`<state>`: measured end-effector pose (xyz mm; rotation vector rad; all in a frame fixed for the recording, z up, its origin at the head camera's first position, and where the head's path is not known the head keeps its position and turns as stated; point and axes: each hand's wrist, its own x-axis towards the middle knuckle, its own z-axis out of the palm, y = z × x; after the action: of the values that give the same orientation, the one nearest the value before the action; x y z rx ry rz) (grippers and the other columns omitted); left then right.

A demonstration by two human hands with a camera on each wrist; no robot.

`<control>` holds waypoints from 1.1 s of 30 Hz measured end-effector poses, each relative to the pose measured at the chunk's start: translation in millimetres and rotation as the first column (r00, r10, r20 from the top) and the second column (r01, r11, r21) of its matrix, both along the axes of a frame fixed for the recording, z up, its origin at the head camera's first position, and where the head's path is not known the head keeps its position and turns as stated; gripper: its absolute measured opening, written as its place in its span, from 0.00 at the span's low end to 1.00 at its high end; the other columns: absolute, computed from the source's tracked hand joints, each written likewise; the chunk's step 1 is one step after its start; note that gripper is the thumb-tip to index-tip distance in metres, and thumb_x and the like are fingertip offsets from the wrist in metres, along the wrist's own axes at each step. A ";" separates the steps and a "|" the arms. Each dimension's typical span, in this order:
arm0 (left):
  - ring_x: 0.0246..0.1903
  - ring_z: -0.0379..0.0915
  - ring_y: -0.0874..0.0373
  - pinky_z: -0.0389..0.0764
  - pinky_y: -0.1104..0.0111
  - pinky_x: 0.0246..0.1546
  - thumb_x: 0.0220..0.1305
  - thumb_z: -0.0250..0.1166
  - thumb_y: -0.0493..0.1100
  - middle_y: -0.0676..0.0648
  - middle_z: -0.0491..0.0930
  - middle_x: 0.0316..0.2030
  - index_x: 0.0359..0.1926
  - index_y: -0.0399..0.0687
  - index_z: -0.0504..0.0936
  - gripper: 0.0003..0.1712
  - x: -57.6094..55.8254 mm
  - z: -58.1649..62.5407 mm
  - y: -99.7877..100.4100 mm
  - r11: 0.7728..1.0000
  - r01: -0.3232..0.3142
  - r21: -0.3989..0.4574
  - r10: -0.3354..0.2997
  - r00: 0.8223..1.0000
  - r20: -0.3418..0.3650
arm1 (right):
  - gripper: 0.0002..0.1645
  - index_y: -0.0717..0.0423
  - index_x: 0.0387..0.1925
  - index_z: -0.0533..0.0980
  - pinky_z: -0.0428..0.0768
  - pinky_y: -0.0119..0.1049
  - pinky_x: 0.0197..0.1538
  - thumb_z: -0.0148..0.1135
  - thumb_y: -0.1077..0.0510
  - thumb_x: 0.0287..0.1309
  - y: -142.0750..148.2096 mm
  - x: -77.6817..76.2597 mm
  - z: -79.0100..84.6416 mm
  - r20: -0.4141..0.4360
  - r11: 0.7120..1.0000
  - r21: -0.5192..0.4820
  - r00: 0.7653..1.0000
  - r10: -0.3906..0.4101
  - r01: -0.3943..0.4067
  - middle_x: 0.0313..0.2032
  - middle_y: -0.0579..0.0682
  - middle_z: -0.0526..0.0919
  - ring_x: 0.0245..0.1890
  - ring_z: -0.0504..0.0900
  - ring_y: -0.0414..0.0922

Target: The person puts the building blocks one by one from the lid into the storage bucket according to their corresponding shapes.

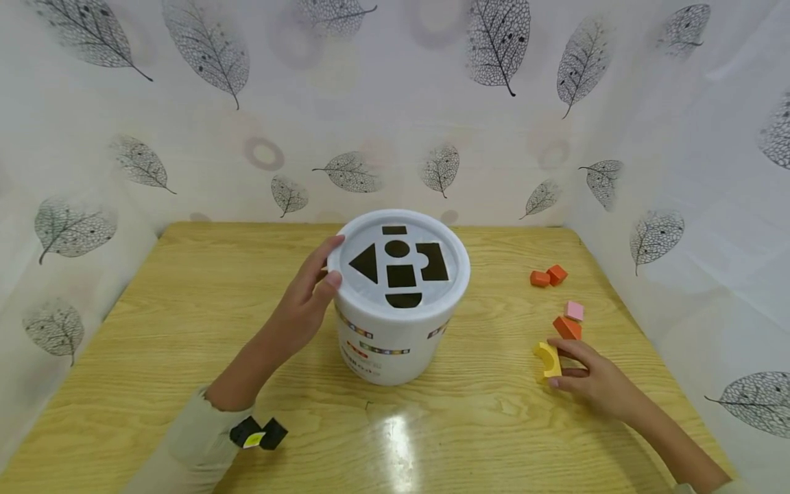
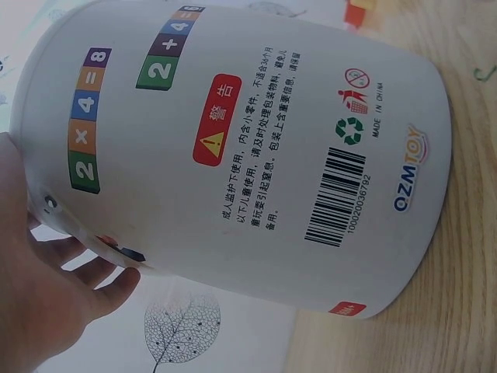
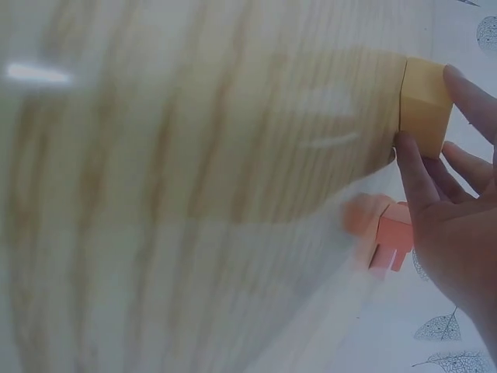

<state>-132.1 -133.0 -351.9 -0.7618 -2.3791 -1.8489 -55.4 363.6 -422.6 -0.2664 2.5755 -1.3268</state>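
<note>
A white bucket (image 1: 389,353) stands upright, its lid (image 1: 369,237) cut with several shaped holes: a triangle, a circle, rectangles, a half-round and a notched one. My left hand (image 1: 299,312) grips the lid's left rim, thumb and fingers bent over the edge. In the left wrist view, the fingers curl at the rim beside the bucket's printed wall (image 2: 256,179). Off to the right, my right hand (image 1: 599,384) pinches a yellow arch block (image 1: 555,363) between thumb and fingers, its curved notch facing left. That block (image 3: 425,109) stands on edge at the fingertips in the right wrist view.
Just beyond the right hand lie an orange-red wedge block (image 1: 568,328) and a pink block (image 1: 574,311). Farther back are two red blocks, one (image 1: 540,278) beside the other (image 1: 557,274). A leaf-patterned cloth (image 1: 395,123) encloses the wooden table (image 1: 204,288) at the back and sides.
</note>
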 end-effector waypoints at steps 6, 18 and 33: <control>0.63 0.65 0.46 0.72 0.45 0.60 0.79 0.46 0.51 0.49 0.55 0.75 0.79 0.64 0.51 0.32 -0.1 0.3 -0.1 1.000 0.000 -0.001 0.000 1.000 -0.001 | 0.39 0.67 0.70 0.65 0.80 0.24 0.50 0.68 0.57 0.63 -5.3 0.6 4.7 -0.005 0.997 0.064 0.999 -0.049 0.049 0.66 0.67 0.66 0.56 0.81 0.45; 0.62 0.66 0.45 0.73 0.45 0.58 0.78 0.45 0.49 0.46 0.56 0.75 0.79 0.62 0.52 0.32 -0.8 -1.7 -0.7 1.000 -0.005 -0.004 0.005 1.000 -0.011 | 0.41 0.63 0.74 0.61 0.81 0.24 0.49 0.65 0.53 0.66 -16.8 0.3 25.1 -0.041 0.992 0.095 0.996 -0.075 0.079 0.72 0.67 0.58 0.59 0.79 0.44; 0.63 0.65 0.46 0.72 0.45 0.60 0.78 0.46 0.51 0.48 0.54 0.75 0.79 0.64 0.51 0.32 0.3 -0.2 -0.4 1.000 0.005 0.002 -0.005 1.000 -0.009 | 0.37 0.52 0.74 0.65 0.76 0.18 0.50 0.65 0.54 0.66 -47.3 -16.3 77.0 -0.212 0.991 0.125 0.977 -0.024 0.052 0.68 0.54 0.66 0.54 0.73 0.23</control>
<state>-131.8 -133.4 -352.1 -0.7753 -2.3715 -1.8462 -71.7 316.3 -345.6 -0.3529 2.8422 -1.1945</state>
